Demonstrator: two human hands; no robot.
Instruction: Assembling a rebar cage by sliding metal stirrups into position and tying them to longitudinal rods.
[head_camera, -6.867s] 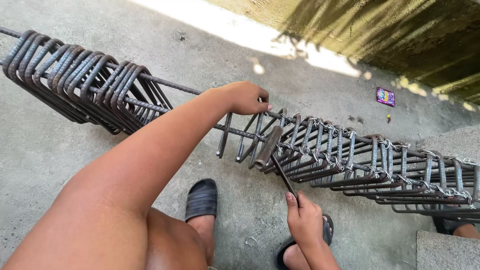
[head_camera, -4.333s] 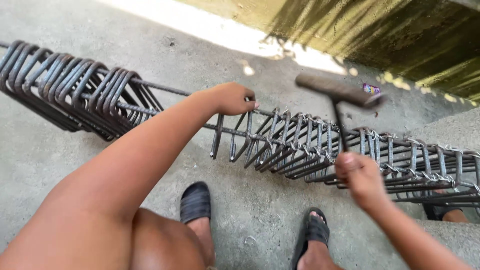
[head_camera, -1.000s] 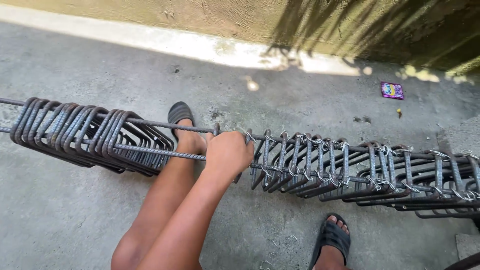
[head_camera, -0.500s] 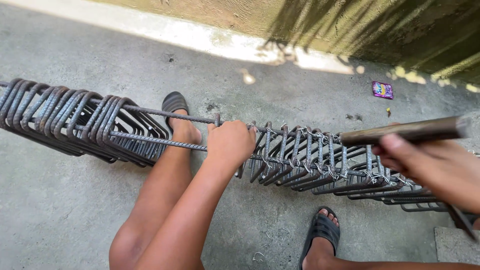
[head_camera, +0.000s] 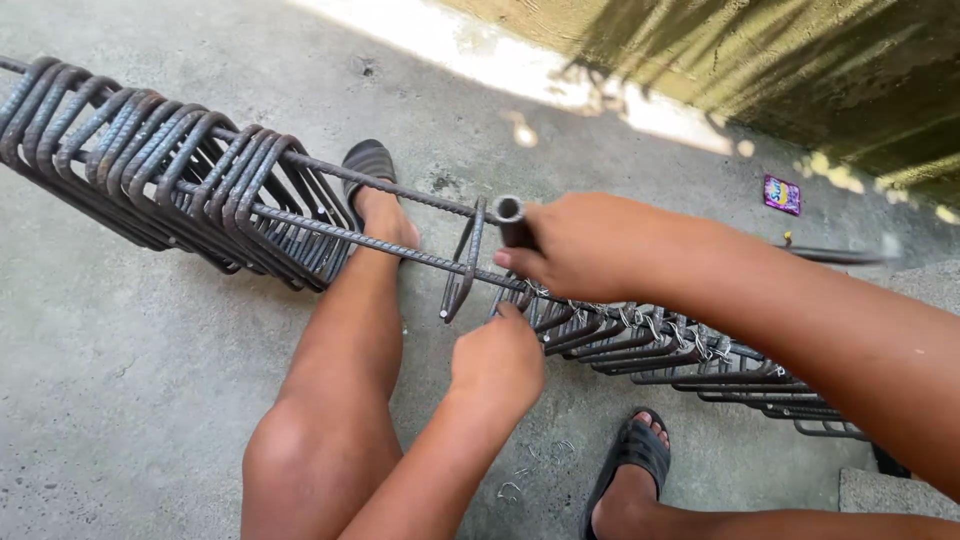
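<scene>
A: Largest first. Concrete floor (head_camera: 120, 400), with a long rebar cage (head_camera: 300, 225) lying across it: loose stirrups (head_camera: 150, 160) bunched at the left end, tied stirrups (head_camera: 680, 345) at the right.

B: Change against half a second ago?

A: The left hand (head_camera: 497, 362) has left the upper bar and dropped below the cage, at the single stirrup (head_camera: 462, 262) that stands apart from the bunch. The right hand (head_camera: 570, 245), then off to the right, is now over the same joint.

B: Finger state?

A: Right hand wrapped around a tool handle (head_camera: 510, 222); the tool's working end is hidden. Left hand curled, fingertips at the lower bar; cannot tell what it pinches.

B: Meaning?

A: Judgement: both hands have converged on that stirrup, so a tie there is starting.

B: Smallest?

A: Wire ties (head_camera: 512, 490) on the floor beside the sandal (head_camera: 628, 462).
</scene>
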